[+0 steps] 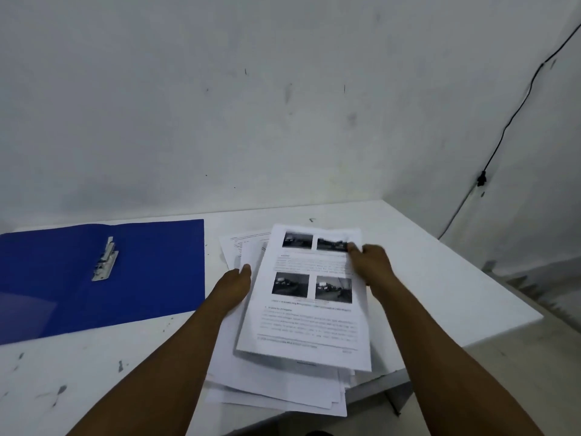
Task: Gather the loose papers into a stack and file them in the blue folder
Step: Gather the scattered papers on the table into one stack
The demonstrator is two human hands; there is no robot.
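Note:
A loose pile of white printed papers (pixel 301 322) lies on the white table (pixel 440 297), right of centre; the top sheet shows text and small black-and-white photos. My left hand (pixel 234 286) is pressed against the pile's left edge, fingers on the sheets. My right hand (pixel 369 262) grips the top sheets at their far right edge, thumb on top. The blue folder (pixel 151 272) lies open and flat at the left, its metal clip (pixel 105 259) near the middle. Lower sheets stick out unevenly at the near end of the pile.
The table's right edge runs diagonally close to the pile, and some sheets overhang the near edge. A grey-white wall rises behind the table. A black cable (pixel 503 130) hangs down the wall at the right.

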